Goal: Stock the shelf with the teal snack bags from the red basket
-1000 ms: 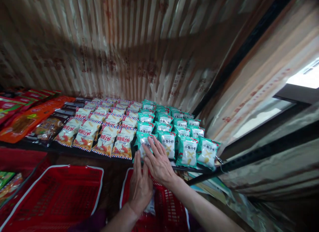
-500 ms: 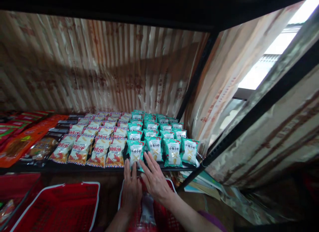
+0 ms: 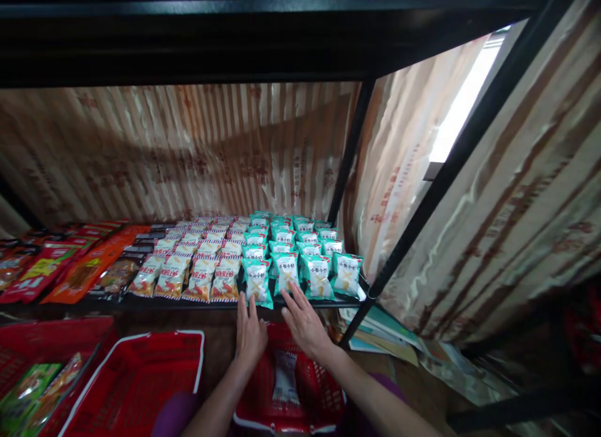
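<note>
Green and white snack packets [image 3: 318, 277] are seen, in the head view, ranked in rows at the right end of a dark shelf [image 3: 188, 305], with striped plastic sheeting [image 3: 225, 155] hung behind. The leftmost front packet [image 3: 258, 280] is leaned back against the row, its lower end set at about the shelf's front edge.

Nothing is grasped by the left hand [image 3: 251, 329]: its fingers are stretched upward, their tips placed at the foot of that packet. The right hand [image 3: 305, 321] is likewise unclenched and unladen, its fingers spread before the lower part of the next packet [image 3: 287, 271]. Whether either packet is actually touched cannot be told.

White and orange packets [image 3: 201, 277] are ranged just to the left on the same shelf. Below the hands, one pale packet [image 3: 285, 377] is held in a red basket [image 3: 328, 393]; another red basket [image 3: 141, 368] is placed to its left.

The packets are judged light, puffed and soft, with slick film that may slide under a fingertip and contents that could be crushed. They are best taken by the crimped top seal, or lightly by both sides, with the plump middle left unsqueezed.
</note>
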`<action>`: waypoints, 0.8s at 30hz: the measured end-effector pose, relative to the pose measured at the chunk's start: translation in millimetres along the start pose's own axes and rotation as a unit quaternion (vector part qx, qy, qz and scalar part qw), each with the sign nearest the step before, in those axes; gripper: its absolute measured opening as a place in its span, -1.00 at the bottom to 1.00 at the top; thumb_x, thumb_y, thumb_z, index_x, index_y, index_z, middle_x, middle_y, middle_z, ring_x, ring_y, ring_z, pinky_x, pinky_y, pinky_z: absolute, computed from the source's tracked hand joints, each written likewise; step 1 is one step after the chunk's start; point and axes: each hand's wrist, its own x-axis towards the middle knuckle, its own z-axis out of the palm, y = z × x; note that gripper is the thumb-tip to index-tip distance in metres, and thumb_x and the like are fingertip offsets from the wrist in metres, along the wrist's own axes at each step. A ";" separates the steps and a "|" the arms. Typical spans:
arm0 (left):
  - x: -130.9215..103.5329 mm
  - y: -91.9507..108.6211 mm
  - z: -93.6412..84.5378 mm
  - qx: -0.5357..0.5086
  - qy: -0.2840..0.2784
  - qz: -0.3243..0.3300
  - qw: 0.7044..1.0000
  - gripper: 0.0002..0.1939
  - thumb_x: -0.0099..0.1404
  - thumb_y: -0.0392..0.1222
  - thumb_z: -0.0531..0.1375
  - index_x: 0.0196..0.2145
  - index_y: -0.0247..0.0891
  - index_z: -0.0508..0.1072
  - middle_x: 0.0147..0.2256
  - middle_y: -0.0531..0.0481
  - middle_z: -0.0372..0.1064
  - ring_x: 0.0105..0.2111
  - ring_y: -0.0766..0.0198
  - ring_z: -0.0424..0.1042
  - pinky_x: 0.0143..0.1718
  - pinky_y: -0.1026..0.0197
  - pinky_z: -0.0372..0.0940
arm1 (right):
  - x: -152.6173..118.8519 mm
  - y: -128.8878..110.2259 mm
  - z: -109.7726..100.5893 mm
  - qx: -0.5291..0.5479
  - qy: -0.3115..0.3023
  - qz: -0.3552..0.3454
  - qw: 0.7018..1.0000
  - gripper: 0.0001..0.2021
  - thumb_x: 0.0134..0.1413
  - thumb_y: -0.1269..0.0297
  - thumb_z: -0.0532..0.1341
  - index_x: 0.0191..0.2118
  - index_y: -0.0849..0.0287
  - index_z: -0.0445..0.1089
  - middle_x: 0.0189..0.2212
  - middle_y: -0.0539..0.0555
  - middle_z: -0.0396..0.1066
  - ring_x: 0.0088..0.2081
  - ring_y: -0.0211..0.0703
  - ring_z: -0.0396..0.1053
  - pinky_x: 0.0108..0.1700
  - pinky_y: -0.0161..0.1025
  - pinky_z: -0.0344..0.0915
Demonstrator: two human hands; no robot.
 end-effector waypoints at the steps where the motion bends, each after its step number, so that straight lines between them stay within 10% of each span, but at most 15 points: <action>1: 1.1 2.2 -2.6 0.003 -0.003 -0.007 1.000 -0.37 0.18 -0.34 0.00 0.21 -0.55 0.06 0.32 -0.39 -0.35 0.32 -0.01 -0.32 0.29 0.03 -0.16 | -1.9 -2.0 0.4 0.017 0.004 0.013 1.000 -0.56 0.30 0.22 -0.07 0.22 0.18 0.19 0.29 0.22 -0.02 0.31 0.02 -0.07 0.23 0.07 0.12; 24: -5.1 47.9 -29.1 -0.004 -0.045 -0.063 0.997 -0.33 0.21 -0.30 0.02 0.25 -0.51 -0.04 0.31 -0.38 -0.24 0.32 0.07 -0.24 0.27 0.13 -0.12 | -70.5 -4.6 -35.1 0.019 -0.015 0.098 0.995 -0.47 0.30 0.05 -0.13 0.17 0.29 0.26 0.25 0.27 0.07 0.30 0.04 -0.05 0.27 0.07 0.04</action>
